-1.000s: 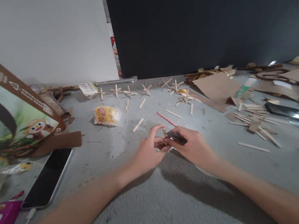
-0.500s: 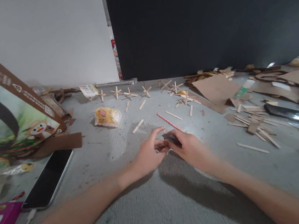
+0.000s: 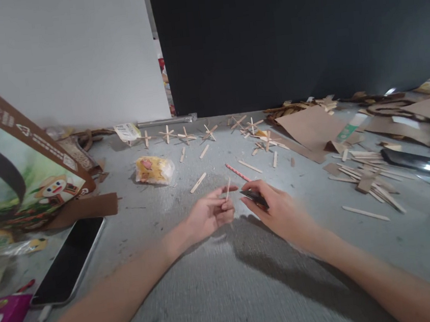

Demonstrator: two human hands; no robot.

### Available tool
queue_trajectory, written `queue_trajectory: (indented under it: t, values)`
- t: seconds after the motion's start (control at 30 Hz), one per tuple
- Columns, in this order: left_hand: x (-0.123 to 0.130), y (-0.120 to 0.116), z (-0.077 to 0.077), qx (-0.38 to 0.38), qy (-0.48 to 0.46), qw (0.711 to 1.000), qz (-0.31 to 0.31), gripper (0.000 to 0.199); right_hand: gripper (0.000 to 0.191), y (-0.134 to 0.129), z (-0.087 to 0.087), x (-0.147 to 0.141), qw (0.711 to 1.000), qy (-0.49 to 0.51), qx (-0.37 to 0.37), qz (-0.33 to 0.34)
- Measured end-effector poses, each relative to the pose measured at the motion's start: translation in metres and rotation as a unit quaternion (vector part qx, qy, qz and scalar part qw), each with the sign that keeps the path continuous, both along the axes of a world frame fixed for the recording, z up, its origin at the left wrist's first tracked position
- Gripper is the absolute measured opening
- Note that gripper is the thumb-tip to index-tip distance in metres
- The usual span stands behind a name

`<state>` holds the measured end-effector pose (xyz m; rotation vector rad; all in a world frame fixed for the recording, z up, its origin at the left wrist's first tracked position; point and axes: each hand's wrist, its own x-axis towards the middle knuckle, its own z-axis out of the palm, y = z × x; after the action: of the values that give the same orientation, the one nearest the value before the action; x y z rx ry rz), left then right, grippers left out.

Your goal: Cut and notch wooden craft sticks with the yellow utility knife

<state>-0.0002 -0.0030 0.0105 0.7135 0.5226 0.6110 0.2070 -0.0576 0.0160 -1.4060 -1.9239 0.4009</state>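
My left hand (image 3: pixel 213 212) is half curled above the grey table, palm turned to the right. A thin pale stick (image 3: pixel 228 188) stands nearly upright at its fingers, somewhat blurred. Just to the right, my right hand (image 3: pixel 275 206) grips a small dark knife-like tool (image 3: pixel 255 197), its pointed end facing the left hand. A gap separates the two hands. Beyond the right fingers lies a red-and-white striped straw (image 3: pixel 236 171), its near end hidden by that hand. A loose craft stick (image 3: pixel 198 182) rests on the table past the left hand.
Crossed-stick pieces (image 3: pixel 209 132) stand in a row along the back. A yellow packet (image 3: pixel 154 170) sits left of centre. A phone (image 3: pixel 70 261) and a printed bag (image 3: pixel 26 155) occupy the left. Loose sticks (image 3: pixel 375 185), cardboard (image 3: pixel 309 128) and a glue stick (image 3: pixel 352 127) lie right.
My hands have come apart: the left has shifted slightly left and turned its palm, showing the pale stick. My right hand has moved a little right with the dark tool.
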Motion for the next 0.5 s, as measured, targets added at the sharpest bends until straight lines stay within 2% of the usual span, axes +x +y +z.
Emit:
queue_trajectory:
  t: [0.07, 0.17, 0.3, 0.4, 0.5]
  values:
    - [-0.002, -0.001, 0.004, -0.026, -0.019, 0.999, -0.038, 0.035, 0.028, 0.000, 0.001, 0.000, 1.000, 0.004, -0.005, -0.003]
    - [-0.003, -0.003, 0.008, -0.020, -0.037, 0.995, -0.095, 0.028, 0.036, 0.002, 0.004, 0.001, 0.999, 0.031, -0.014, 0.010]
    - [-0.005, -0.006, 0.009, -0.008, -0.035, 0.986, -0.160, 0.020, 0.032, 0.004, 0.010, 0.002, 0.997, 0.065, -0.038, 0.029]
    - [-0.005, -0.007, 0.007, -0.007, -0.027, 0.982, -0.184, 0.021, 0.030, 0.004, 0.013, 0.001, 0.995, 0.082, -0.052, 0.035]
    - [-0.003, -0.007, 0.006, -0.015, -0.028, 0.984, -0.175, 0.021, 0.034, 0.004, 0.015, 0.001, 0.993, 0.090, -0.064, 0.032]
